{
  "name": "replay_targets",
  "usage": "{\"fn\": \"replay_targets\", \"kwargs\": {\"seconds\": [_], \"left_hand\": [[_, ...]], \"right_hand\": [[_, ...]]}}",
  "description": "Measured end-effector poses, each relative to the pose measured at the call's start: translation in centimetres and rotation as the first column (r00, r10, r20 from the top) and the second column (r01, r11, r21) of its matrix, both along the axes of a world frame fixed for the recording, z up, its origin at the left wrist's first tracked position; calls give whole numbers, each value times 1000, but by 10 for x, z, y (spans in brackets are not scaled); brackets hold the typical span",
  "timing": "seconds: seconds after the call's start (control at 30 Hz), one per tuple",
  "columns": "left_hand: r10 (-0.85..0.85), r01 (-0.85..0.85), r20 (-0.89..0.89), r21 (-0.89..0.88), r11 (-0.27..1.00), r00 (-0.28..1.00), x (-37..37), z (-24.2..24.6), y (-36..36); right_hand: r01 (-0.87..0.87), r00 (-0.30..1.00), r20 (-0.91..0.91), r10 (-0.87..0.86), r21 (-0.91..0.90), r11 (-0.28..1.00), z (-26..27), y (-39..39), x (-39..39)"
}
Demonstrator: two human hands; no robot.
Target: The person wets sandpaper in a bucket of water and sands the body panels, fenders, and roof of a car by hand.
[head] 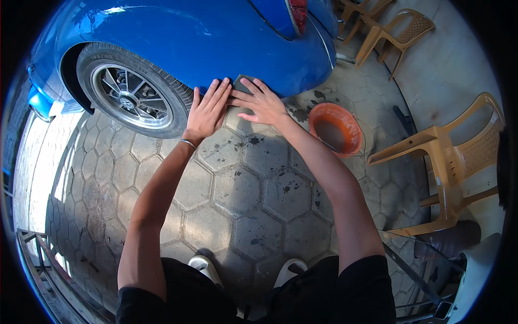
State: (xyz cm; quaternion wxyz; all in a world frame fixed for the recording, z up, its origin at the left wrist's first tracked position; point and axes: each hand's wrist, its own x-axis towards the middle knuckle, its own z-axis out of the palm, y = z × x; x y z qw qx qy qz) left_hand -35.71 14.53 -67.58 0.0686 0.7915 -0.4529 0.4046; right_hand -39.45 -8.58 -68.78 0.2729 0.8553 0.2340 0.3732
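Observation:
The blue car's rear fender [170, 36] fills the upper part of the view, with a tire and spoked wheel [128, 101] at the left. My left hand [209, 108] lies with fingers together against the fender's lower edge, just right of the tire; nothing shows in it. Beside it, fingertips nearly meeting it, my right hand [259, 101] rests spread and flat on a dark grey sheet [241, 82], perhaps sandpaper, against the bodywork. Both palms are hidden. An orange bucket [336, 128] holding murky water stands on the paving right of my right hand.
Hexagonal paving stones [236, 190] with dark wet spots lie below. A tan plastic chair [445, 162] stands at the right, more chairs [396, 36] at the upper right. Metal frames [52, 263] are at the lower left and lower right. A wall runs along the right.

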Motion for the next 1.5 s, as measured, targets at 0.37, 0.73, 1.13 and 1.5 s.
{"fn": "replay_targets", "kwargs": {"seconds": [0.37, 0.73, 1.13, 1.5], "left_hand": [[-91, 115, -167, 136, 984, 982, -46, 14, -116], [33, -28, 23, -158, 987, 999, 11, 38, 25], [-45, 75, 87, -383, 921, 995, 31, 26, 27], [-99, 91, -27, -224, 970, 995, 5, 30, 9]], "right_hand": [[234, 967, -255, 4, 892, 387, -25, -123, -21], [1, 1000, -9, 6, 581, 814, -52, 37, 1], [122, 992, 19, -125, 119, 985, 9, 94, 11], [80, 986, -147, -81, -16, 997, -31, -73, -22]]}}
